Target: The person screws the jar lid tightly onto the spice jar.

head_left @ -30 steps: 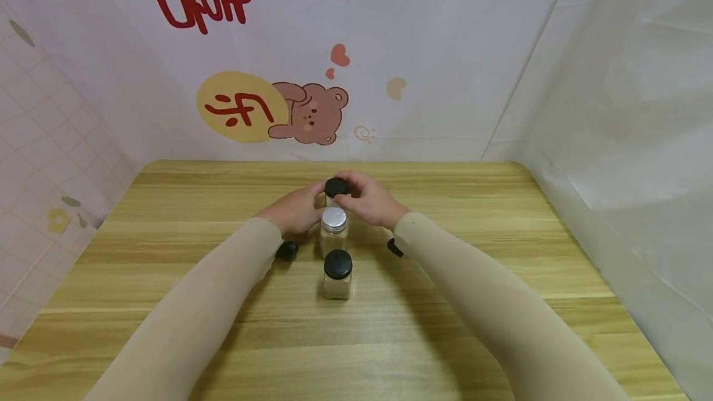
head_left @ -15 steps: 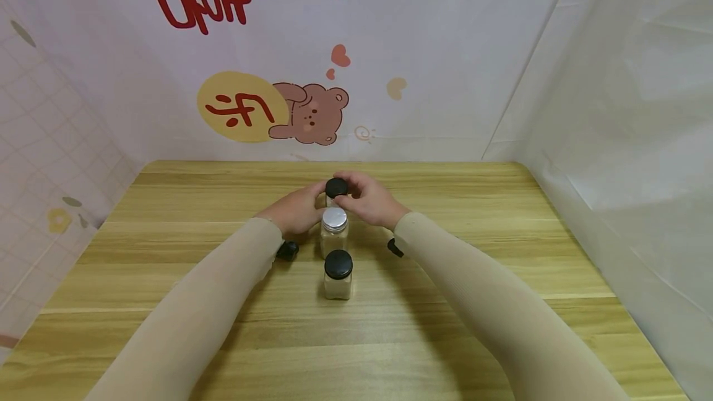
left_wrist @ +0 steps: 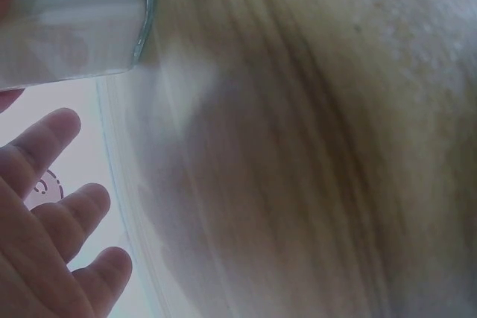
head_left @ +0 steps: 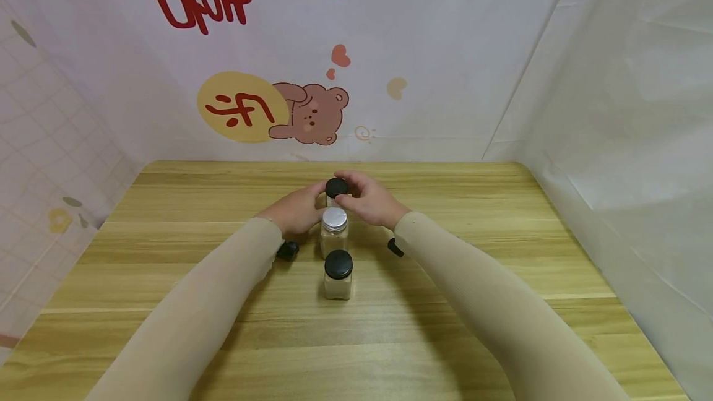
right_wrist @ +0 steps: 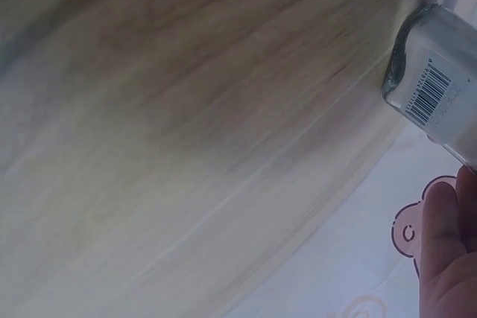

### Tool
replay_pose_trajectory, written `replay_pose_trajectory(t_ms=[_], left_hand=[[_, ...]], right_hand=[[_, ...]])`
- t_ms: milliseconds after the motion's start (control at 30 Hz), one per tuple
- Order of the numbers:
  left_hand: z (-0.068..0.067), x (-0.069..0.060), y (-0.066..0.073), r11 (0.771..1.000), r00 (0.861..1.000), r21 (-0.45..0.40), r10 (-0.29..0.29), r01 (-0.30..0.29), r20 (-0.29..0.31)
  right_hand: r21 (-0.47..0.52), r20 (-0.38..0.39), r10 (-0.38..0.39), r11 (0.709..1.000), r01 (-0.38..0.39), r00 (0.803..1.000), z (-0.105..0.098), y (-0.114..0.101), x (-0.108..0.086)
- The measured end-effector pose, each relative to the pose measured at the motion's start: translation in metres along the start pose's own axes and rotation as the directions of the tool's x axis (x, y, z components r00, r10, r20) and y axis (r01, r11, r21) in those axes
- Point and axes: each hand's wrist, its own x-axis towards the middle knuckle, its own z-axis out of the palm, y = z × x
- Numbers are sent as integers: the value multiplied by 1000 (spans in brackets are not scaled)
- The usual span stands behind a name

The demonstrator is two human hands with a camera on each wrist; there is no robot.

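Farthest of a row of three glass jars, a black-lidded jar [head_left: 336, 189] stands between my hands. My left hand [head_left: 298, 209] holds its left side with thumb and forefinger; in the left wrist view the other fingers [left_wrist: 71, 217] spread away from the glass. My right hand [head_left: 370, 200] grips the same jar from the right, thumb in front and fingers behind. A barcode label [right_wrist: 430, 92] shows on that jar in the right wrist view. Just nearer stands a silver-lidded jar [head_left: 334, 231]. Both hands partly hide the far jar's body.
Closest to me is another black-lidded jar [head_left: 338, 274], in line with the others. All stand on a wood-grain table [head_left: 356, 351]. A white printed sheet [head_left: 445, 79] rises behind the table's far edge. Small black pieces [head_left: 287, 250] sit by both wrists.
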Motion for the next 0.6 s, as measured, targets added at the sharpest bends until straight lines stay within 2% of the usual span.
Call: replay_pose_trajectory(t_ms=[133, 367, 600], left_hand=[[0, -1, 0, 1000, 1000, -11, -1, 2, 2], [1, 1, -2, 1000, 1000, -17, 8, -8, -4], [1, 2, -3, 1000, 1000, -14, 23, -24, -10]], right_hand=[[11, -1, -10, 1000, 10, 1000, 1, 1, 1], [-28, -17, 13, 1000, -14, 1000, 1, -2, -1], [-25, -7, -13, 1000, 13, 1000, 0, -3, -1]])
